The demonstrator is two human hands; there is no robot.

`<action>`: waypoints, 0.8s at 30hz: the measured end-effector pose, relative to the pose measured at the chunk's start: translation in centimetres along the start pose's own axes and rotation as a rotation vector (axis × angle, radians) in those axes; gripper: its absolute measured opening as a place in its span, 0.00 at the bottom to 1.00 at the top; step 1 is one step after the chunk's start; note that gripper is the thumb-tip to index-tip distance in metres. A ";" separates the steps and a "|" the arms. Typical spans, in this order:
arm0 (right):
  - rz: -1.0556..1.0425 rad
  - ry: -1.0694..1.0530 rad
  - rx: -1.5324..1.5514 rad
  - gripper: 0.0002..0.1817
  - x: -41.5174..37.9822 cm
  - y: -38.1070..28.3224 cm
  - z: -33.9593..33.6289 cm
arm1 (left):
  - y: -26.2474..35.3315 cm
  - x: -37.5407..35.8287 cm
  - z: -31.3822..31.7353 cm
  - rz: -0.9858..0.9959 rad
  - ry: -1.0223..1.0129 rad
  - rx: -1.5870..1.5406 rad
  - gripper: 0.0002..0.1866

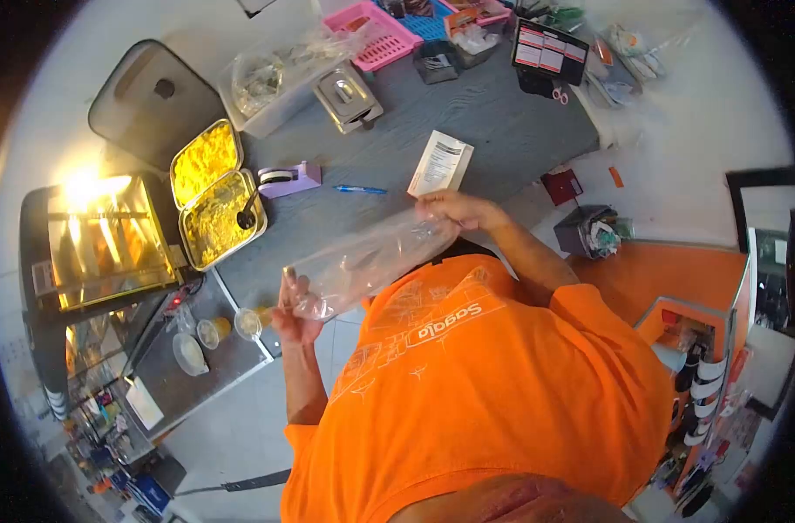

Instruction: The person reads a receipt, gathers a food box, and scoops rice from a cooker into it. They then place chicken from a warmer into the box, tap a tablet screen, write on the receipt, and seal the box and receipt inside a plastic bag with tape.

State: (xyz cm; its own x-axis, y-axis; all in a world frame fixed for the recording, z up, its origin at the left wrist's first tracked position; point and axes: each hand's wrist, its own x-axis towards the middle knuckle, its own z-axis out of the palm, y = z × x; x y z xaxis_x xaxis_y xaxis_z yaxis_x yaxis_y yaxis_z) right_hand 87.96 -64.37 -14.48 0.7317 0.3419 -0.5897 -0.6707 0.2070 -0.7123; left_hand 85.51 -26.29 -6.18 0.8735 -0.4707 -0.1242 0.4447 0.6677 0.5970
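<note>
A clear plastic bag (371,257) is held stretched above the near edge of the grey tabletop (493,131), gripped at one end by the closed fingers of the left hand (295,315) and at the other by those of the right hand (454,209). Just beyond the right hand, a white printed packet (440,163) and a blue pen (360,189) are seen lying on the tabletop, with a purple tape dispenser (288,179) beside them. Two metal trays of yellow food (207,196) are set at the tabletop's left edge, next to a lit warming cabinet (101,240). A pink basket (373,33) is placed at the far edge. Pale floor tiles (232,427) are visible below.
</note>
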 end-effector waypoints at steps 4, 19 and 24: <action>-0.445 0.339 -0.044 0.20 1.1 -1.8 -3.7 | 1.2 -0.7 -4.5 0.196 0.351 1.146 0.17; -0.218 0.965 -1.133 0.67 3.3 0.7 -14.0 | -4.8 7.1 2.4 0.334 0.361 0.990 0.21; -0.261 1.106 -1.306 0.69 -4.3 -3.7 -18.5 | -8.9 12.4 4.0 -0.076 0.350 0.643 0.21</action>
State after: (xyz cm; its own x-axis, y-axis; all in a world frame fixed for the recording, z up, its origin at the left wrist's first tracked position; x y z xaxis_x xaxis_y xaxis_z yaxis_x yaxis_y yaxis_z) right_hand 89.56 -83.54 -16.41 0.9014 -0.4326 0.0194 -0.4063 -0.8604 -0.3077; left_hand 91.57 -40.38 -9.83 0.9048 -0.2192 -0.3652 0.3964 0.1197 0.9102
